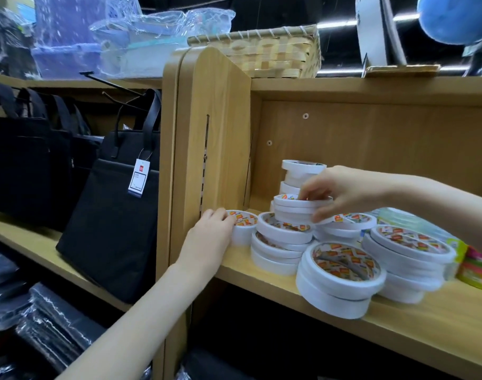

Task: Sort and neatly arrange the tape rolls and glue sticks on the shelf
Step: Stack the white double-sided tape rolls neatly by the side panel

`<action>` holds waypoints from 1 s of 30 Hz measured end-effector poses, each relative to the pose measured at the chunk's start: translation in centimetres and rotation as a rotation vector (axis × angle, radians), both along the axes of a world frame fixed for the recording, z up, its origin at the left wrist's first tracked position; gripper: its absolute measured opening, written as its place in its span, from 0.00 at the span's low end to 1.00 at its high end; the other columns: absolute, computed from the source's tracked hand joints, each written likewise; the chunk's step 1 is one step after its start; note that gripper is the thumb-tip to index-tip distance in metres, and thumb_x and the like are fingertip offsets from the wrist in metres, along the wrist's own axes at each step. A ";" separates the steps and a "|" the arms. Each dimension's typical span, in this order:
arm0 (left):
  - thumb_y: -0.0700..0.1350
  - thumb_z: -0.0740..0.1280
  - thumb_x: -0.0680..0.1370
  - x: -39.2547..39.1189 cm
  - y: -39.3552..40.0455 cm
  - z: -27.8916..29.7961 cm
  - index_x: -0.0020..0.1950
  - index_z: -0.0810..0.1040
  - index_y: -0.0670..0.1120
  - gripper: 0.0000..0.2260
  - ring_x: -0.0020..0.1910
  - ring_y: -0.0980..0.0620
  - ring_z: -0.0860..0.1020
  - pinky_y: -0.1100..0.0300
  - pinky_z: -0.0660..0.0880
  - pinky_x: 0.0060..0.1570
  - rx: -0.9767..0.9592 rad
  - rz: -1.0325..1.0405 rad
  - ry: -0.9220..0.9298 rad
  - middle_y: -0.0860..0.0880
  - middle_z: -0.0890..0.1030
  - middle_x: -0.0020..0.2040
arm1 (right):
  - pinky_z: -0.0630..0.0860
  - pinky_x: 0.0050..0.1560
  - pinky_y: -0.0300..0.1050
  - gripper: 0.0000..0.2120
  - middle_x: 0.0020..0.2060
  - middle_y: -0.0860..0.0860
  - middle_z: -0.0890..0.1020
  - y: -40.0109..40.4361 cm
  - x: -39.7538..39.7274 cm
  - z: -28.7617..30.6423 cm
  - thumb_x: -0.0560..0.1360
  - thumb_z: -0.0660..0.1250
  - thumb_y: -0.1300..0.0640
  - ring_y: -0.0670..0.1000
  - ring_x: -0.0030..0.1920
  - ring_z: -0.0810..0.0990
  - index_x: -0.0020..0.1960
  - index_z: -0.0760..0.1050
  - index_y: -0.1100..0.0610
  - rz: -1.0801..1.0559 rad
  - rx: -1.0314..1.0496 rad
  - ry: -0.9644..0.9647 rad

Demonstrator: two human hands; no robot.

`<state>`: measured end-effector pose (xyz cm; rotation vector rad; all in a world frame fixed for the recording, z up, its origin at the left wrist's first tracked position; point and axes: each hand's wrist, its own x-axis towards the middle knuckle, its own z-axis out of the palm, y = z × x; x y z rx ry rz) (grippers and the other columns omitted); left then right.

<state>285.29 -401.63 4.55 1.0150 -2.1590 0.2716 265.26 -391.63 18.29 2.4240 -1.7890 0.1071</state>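
Head cam: your left hand (211,231) grips the small tape roll (244,224) at the shelf (399,322) corner, 9 o'clock of the pile; your right hand (341,192) pinches a stacked roll (294,205) w/ curled fingers, 12 o'clock, mid-pile.

We see two bare forearms and hands, with no sleeves, watches, rings or bracelets on any part that shows. Our left arm (141,305) enters from the bottom left of the frame, long and slim, bare from the frame edge to the left hand (212,231) at centre. Our right arm (426,196) enters from the right edge, equally bare, ending in the right hand (341,192). Its fingernails look short and unpainted.
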 end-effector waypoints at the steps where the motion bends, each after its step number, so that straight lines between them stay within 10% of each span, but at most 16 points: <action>1: 0.41 0.63 0.78 -0.7 -0.4 0.4 0.62 0.71 0.46 0.13 0.59 0.51 0.69 0.63 0.71 0.47 -0.023 0.044 -0.084 0.49 0.72 0.60 | 0.73 0.47 0.46 0.09 0.43 0.52 0.82 0.0 -0.1 -0.1 0.70 0.73 0.57 0.52 0.44 0.79 0.49 0.78 0.52 0.001 0.000 -0.011; 5: 0.38 0.75 0.66 -2.3 -2.2 2.1 0.46 0.75 0.43 0.13 0.39 0.51 0.75 0.67 0.64 0.27 -0.087 0.088 -0.118 0.46 0.75 0.46 | 0.72 0.45 0.41 0.08 0.42 0.50 0.81 -0.1 -0.4 -0.2 0.70 0.73 0.58 0.48 0.42 0.78 0.48 0.79 0.53 0.014 -0.004 -0.037; 8: 0.39 0.62 0.78 -2.0 -3.1 1.9 0.56 0.75 0.44 0.08 0.51 0.49 0.76 0.59 0.75 0.46 0.134 -0.013 -0.017 0.47 0.73 0.55 | 0.72 0.44 0.38 0.08 0.41 0.48 0.82 -0.4 -0.6 -0.1 0.69 0.73 0.58 0.45 0.41 0.78 0.47 0.78 0.50 0.010 0.016 -0.069; 11: 0.40 0.60 0.79 -1.1 -3.5 1.4 0.69 0.70 0.48 0.18 0.68 0.48 0.67 0.55 0.65 0.67 0.322 -0.158 -0.123 0.51 0.66 0.70 | 0.74 0.46 0.41 0.11 0.42 0.48 0.83 -0.7 -0.7 0.1 0.69 0.74 0.57 0.49 0.43 0.80 0.49 0.78 0.49 0.004 0.029 -0.121; 17: 0.49 0.50 0.83 -3.5 -6.1 1.6 0.77 0.46 0.51 0.24 0.76 0.46 0.46 0.51 0.51 0.73 0.570 -0.163 -0.414 0.51 0.40 0.77 | 0.69 0.40 0.29 0.13 0.41 0.44 0.81 -0.5 -0.9 -0.2 0.68 0.75 0.54 0.38 0.40 0.76 0.45 0.74 0.41 -0.020 0.003 -0.131; 30: 0.46 0.60 0.80 -0.9 -3.6 0.7 0.73 0.63 0.49 0.21 0.71 0.53 0.63 0.58 0.59 0.70 0.473 -0.243 0.059 0.52 0.61 0.74 | 0.68 0.44 0.27 0.11 0.41 0.38 0.79 -0.1 -1.2 -0.5 0.69 0.73 0.57 0.33 0.42 0.75 0.50 0.79 0.50 -0.033 0.030 -0.075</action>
